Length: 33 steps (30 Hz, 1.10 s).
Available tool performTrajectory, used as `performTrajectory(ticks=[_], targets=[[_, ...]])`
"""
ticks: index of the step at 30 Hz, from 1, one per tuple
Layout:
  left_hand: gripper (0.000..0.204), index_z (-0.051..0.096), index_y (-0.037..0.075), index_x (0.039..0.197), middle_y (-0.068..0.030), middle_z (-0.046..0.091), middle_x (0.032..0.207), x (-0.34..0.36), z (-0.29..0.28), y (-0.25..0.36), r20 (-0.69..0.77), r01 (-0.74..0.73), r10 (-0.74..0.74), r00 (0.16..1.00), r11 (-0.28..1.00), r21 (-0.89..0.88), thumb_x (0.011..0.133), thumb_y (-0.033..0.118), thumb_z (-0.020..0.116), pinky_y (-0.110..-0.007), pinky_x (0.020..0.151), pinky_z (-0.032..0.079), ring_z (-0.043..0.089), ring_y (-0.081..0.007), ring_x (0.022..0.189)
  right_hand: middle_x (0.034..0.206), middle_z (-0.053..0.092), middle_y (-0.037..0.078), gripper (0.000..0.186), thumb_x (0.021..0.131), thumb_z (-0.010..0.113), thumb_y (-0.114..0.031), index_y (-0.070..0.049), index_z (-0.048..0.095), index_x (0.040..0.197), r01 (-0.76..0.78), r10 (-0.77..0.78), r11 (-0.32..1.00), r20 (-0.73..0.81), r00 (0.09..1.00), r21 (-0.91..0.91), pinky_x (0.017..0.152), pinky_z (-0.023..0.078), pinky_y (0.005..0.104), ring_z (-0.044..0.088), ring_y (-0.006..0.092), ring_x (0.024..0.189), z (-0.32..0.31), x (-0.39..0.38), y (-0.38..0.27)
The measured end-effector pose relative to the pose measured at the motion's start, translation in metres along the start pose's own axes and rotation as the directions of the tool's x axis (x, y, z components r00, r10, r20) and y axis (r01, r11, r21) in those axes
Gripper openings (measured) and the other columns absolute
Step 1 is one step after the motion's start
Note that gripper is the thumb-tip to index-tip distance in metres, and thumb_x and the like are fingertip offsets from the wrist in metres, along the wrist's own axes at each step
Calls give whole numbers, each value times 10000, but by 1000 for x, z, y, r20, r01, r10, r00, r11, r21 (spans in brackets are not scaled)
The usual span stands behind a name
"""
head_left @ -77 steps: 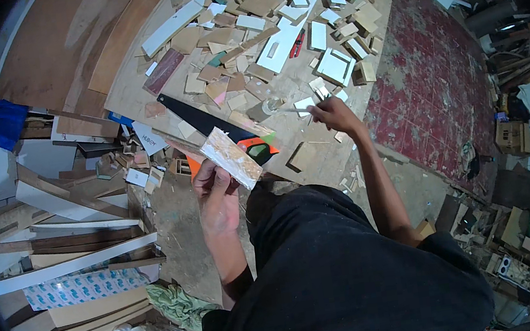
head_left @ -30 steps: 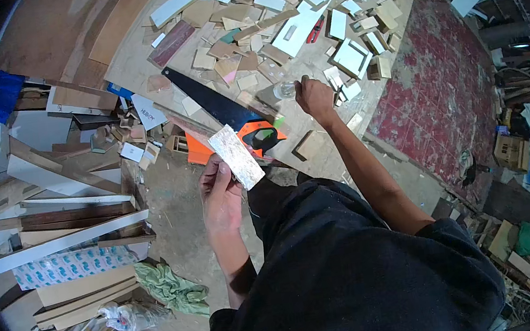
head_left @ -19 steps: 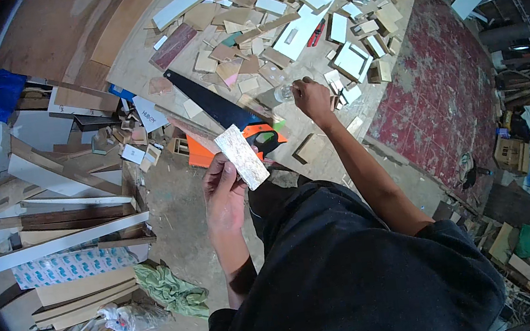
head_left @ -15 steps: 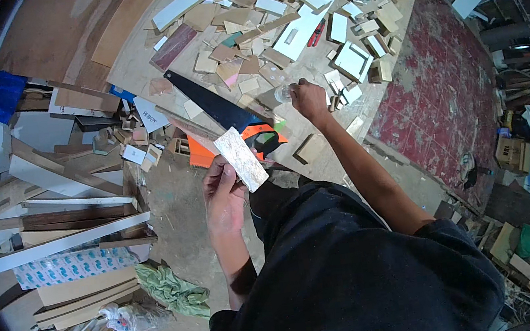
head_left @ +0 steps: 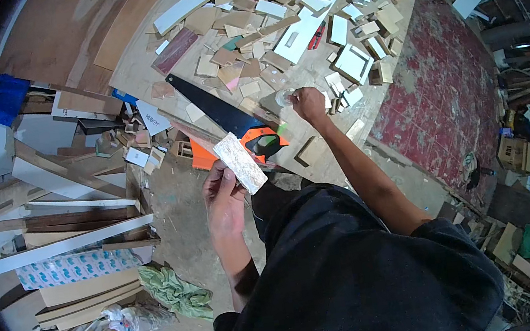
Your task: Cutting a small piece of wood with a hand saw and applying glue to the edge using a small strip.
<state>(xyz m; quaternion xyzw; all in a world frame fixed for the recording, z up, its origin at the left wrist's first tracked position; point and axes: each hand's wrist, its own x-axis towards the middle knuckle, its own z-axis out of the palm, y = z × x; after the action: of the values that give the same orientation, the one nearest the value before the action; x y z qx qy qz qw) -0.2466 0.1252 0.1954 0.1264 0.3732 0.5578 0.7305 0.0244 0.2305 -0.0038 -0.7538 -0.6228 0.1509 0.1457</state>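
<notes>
My left hand [head_left: 221, 194] is closed on a small rectangular piece of board [head_left: 240, 162], its whitish, mottled face turned up. Behind that piece lies a handsaw [head_left: 213, 109] with a dark blade and an orange and black handle, on the near left of the worktable [head_left: 317, 134]. My right hand [head_left: 309, 104] is over the table with its fingers pinched together. Just left of those fingers is a small clear round container [head_left: 284, 97]. Whatever the fingers grip is too small to make out.
Many wood and white board offcuts [head_left: 247, 72] cover the far part of the table, with a red cutter [head_left: 316, 36] among them. An orange object [head_left: 203, 154] is below the table's left edge. Stacked boards [head_left: 83, 244] and a green cloth [head_left: 173, 294] are on the left.
My right hand has shifted slightly down and stays beside the clear container. My left hand keeps hold of the board piece, almost unmoved. The whole view has shifted a little.
</notes>
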Motion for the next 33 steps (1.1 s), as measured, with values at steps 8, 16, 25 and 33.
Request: performTrajectory(ticks=[8,16,25,33], targets=[[324,542,-48,1169,-219,567,1207,2,0,0,107,6,-12,994,998,58,903,129,594,-409,975,438,552,-292,1144,754,647,151,238,837,596,-272,-68,677,745,195,-196,977,-3,981,-83,609,508,441,639,335,683,25,1,17],[200,586,-29,1072,-116,628,1065,-1,-7,-5,2,-30,30,1000,1000,-9,895,65,594,-381,894,492,620,-221,989,737,644,176,245,857,530,-237,-71,653,725,227,-222,947,49,974,-225,610,517,425,647,340,683,13,-2,1],[203,582,-32,1073,-144,621,1096,-2,-2,1,45,-50,51,998,999,-12,895,64,590,-380,908,485,614,-245,1019,768,657,174,225,850,559,-270,-96,690,797,7,4,981,59,998,-194,625,525,427,657,330,702,14,-15,-8],[198,585,-21,1075,-145,624,1101,-2,-12,-4,23,-56,56,998,998,13,897,66,587,-381,892,494,616,-243,1015,789,667,169,207,791,665,-333,-161,724,890,-160,161,985,7,987,-59,633,529,433,661,334,725,14,-19,-6]])
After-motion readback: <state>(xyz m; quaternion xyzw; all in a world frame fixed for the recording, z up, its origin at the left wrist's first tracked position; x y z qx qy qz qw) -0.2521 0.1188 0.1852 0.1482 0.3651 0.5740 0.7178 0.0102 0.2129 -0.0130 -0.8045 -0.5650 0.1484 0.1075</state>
